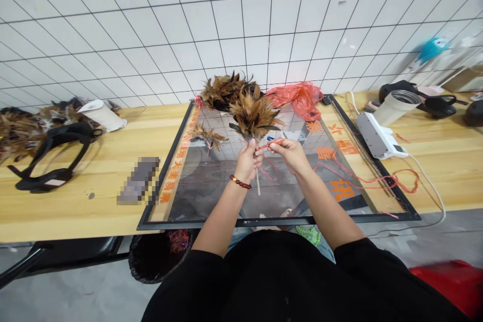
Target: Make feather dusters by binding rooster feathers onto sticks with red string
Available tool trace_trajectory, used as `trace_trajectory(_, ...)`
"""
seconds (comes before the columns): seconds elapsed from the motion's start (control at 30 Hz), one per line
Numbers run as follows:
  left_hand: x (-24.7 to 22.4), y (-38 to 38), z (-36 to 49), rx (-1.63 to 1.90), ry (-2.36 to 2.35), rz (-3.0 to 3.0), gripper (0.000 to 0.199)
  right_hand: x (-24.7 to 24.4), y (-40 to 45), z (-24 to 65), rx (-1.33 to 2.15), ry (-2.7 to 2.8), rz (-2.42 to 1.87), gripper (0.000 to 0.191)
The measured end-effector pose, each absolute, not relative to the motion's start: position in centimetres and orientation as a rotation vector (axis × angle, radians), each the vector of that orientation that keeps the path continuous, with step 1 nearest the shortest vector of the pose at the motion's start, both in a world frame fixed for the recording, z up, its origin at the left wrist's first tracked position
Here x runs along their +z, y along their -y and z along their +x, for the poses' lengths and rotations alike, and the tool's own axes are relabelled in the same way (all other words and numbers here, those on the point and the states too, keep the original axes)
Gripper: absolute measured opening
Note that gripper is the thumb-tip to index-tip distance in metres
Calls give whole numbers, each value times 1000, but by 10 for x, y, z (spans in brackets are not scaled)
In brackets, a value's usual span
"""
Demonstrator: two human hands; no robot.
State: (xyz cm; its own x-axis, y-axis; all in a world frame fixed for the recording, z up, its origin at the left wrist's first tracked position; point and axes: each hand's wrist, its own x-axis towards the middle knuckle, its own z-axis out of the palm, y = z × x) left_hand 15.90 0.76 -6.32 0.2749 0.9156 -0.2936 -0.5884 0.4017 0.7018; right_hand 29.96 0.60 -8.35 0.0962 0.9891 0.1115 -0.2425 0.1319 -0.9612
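Brown and black feathers [253, 113] fan out at the top of a thin pale stick [258, 183], upright over the framed glass panel [211, 191]. My left hand [249, 160], with a beaded bracelet on its wrist, is closed round the stick just below the feathers. To its right, my right hand [290, 155] pinches a red plastic string [266, 145] that stretches to the left hand. A small blue item [270, 138] shows by the right fingertips; I cannot make out what it is. Part of the string hangs over the glass.
Behind lie more feathers [222, 91] and a red plastic bag [298, 96]. A small feather bunch [208, 137] is on the glass. Black headgear [53, 161] and a white roll [102, 115] are left. A white power strip [379, 136], a cup [398, 106] and loose red string [377, 179] are right.
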Motion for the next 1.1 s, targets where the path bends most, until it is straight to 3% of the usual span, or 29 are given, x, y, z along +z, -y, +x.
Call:
trace_trajectory(0.63, -74, -12, 152, 916, -776, 658, 39, -93, -18, 309, 1080, 1089, -1019, 37)
trace_trajectory(0.7, -75, -13, 151, 923, -774, 633, 38, -94, -15, 313, 910, 1184, -1063, 38)
trace_trajectory(0.83, -77, -15, 151, 935, -774, 550, 39, -90, 7, 319, 139, 1438, -1138, 22)
trace_trajectory(0.9, -78, -15, 152, 938, -794, 530, 38, -90, 18, 318, -126, 1751, -1047, 26)
trace_trajectory(1.1, -76, -11, 154, 921, -747, 519, 38, -100, 17, 304, -414, 2277, -1010, 39)
